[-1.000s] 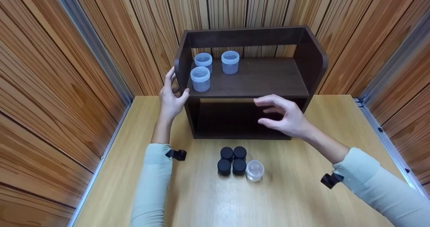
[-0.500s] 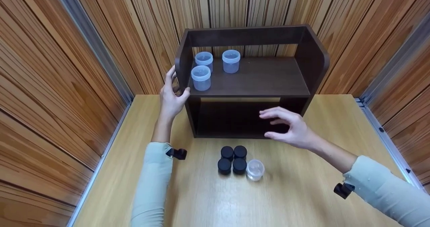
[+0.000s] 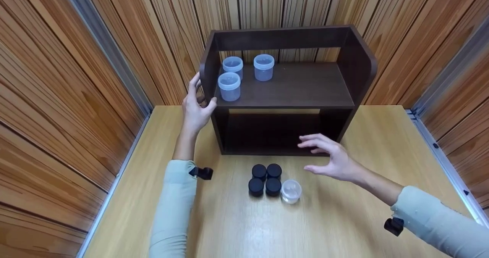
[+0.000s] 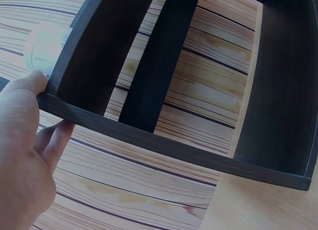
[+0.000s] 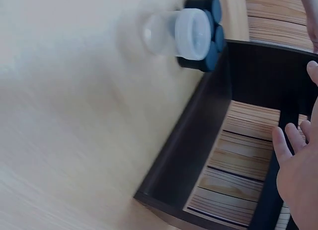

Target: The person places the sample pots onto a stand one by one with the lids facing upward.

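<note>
My left hand (image 3: 195, 113) grips the left side panel of a dark brown shelf unit (image 3: 298, 86), its thumb at the front edge and the other fingers outside the panel; the left wrist view shows this hand (image 4: 25, 140) from close by. Three translucent jars stand on the upper shelf's left part: one in front (image 3: 229, 87), one behind it (image 3: 233, 68) and one to their right (image 3: 263, 68). In the air right of a clear jar (image 3: 291, 192) on the table, my right hand (image 3: 332, 160) holds nothing, fingers apart and slightly bent.
Black-topped jars (image 3: 264, 180) stand in a tight cluster on the wooden table (image 3: 229, 227), just left of the clear jar and before the shelf unit. Wood-patterned walls (image 3: 68, 109) enclose the table at the back and both sides.
My right hand has moved down and to the right, away from the upper shelf's front edge. My left hand keeps its grip on the side panel.
</note>
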`<state>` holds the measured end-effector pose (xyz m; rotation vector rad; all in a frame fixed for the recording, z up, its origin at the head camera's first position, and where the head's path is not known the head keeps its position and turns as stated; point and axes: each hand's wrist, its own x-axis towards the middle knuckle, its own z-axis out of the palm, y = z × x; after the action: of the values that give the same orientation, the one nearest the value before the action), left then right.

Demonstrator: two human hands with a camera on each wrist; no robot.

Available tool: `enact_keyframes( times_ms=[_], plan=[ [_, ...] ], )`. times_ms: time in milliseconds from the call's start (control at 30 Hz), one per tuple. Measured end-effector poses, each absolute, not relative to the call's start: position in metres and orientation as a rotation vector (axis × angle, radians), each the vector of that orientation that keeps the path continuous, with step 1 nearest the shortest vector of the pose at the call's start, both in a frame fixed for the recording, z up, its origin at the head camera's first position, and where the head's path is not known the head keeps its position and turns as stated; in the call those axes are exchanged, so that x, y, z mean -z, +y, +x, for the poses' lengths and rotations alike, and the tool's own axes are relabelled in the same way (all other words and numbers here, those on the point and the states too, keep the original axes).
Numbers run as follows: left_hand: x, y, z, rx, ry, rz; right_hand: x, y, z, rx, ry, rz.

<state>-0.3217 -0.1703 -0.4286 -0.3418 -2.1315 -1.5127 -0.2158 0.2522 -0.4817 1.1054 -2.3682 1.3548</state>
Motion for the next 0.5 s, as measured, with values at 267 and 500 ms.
enact_keyframes(
  times_ms=[267, 500],
  plan=[
    [0.428, -0.171, -0.321, 1.509, -2.150, -0.331, 0.507, 0.254, -0.211, -1.314, -2.382, 1.085],
    [0.429, -0.171, -0.321, 1.524, -2.147, -0.324, 0.531, 0.256, -0.206, -1.299, -2.412, 1.069]
  ],
)
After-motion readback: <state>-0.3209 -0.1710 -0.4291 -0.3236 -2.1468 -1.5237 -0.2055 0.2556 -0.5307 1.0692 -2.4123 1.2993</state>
